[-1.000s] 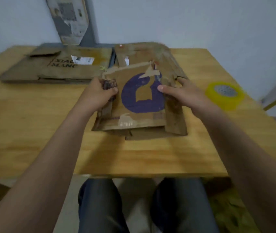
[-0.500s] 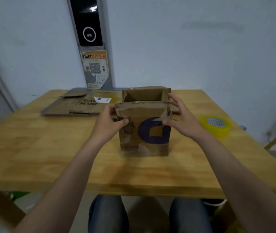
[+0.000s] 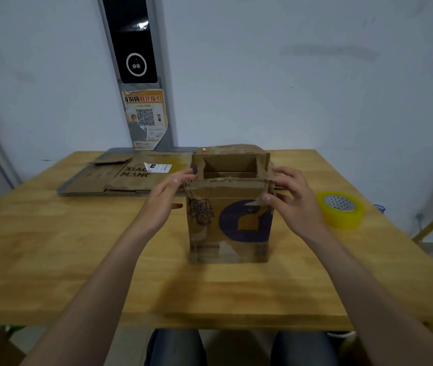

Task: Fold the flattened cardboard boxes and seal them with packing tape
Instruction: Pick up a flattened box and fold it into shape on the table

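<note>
**Left hand loosening at the box's top corner**

The left hand [image 3: 162, 204] is coming off the near face of the box [image 3: 228, 223]. Half a second ago its thumb was pressing that face. Now the fingers are lying nearly straight and only the fingertips are touching the top left corner. The box itself is staying where it was.

The box is standing upright on the table [image 3: 51, 247], near its middle, with its long axis vertical and its mouth opening upward. The top flaps are still standing up. The right hand [image 3: 297, 204] is holding the top right corner, with the thumb on the near face and the fingers curling round the right side.

The box is sitting squarely between the two hands, and both are level with its top edge. Each hand is therefore about equally placed to press a flap inward, which looks like the step now due.

The tape [image 3: 340, 210] is lying flat just to the right of the right hand and well apart from the left. The right hand is thus likely the one to fetch it, while the left keeps the box steady.

More flat boxes [image 3: 120, 178] are waiting at the far left.
</note>
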The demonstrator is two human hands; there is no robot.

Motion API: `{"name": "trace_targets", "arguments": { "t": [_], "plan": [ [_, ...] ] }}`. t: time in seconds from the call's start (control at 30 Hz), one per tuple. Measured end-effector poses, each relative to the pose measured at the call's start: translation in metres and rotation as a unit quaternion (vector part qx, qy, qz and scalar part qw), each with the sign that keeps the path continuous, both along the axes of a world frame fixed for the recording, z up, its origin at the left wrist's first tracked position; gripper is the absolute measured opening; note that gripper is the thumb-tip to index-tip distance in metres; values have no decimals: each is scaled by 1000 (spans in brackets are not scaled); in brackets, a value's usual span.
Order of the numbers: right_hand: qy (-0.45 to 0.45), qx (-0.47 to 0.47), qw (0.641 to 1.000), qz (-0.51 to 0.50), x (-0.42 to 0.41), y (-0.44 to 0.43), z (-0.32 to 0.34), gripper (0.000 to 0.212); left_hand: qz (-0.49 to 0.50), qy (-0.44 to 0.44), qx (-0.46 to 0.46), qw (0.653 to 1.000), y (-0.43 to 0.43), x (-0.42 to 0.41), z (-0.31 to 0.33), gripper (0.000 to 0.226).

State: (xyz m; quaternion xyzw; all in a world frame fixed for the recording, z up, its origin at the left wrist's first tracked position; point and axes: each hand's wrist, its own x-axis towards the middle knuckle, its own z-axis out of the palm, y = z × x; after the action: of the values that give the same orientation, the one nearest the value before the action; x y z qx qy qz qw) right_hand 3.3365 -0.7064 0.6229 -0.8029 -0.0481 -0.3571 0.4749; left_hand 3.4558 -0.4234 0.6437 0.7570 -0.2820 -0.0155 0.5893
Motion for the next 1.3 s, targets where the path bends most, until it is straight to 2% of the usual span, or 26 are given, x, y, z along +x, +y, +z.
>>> {"name": "trace_targets", "arguments": {
  "t": [0.1,0.33,0.57,0.63,0.77,0.93,1.1,1.17,1.3],
  "plan": [
    [-25,-20,999,22,-2,-2,-4,31,3,19,13,1000,-1,7,-8,49],
    [-39,-67,995,61,-3,-11,-19,25,-21,34,5,999,-1,10,-14,28],
    [-1,-1,991,132,-5,-21,-24,39,-71,43,7,997,-2,8,-20,49],
    [7,4,993,119,2,-20,-21,34,-68,39,10,997,-2,14,-20,51],
    [42,22,992,113,12,-14,-22,6,-58,25,37,997,2,25,-18,61],
    [69,10,990,123,12,-20,-28,49,-56,-5,77,995,5,26,-24,69],
    [107,-63,988,91,15,-27,-43,51,-49,-24,71,996,-2,26,-33,78],
    [100,-40,989,101,18,-27,-46,53,-48,-19,39,998,-6,30,-35,88],
    [91,14,988,122,22,-30,-43,71,-46,-41,21,998,-9,38,-32,118]
  ]
}}
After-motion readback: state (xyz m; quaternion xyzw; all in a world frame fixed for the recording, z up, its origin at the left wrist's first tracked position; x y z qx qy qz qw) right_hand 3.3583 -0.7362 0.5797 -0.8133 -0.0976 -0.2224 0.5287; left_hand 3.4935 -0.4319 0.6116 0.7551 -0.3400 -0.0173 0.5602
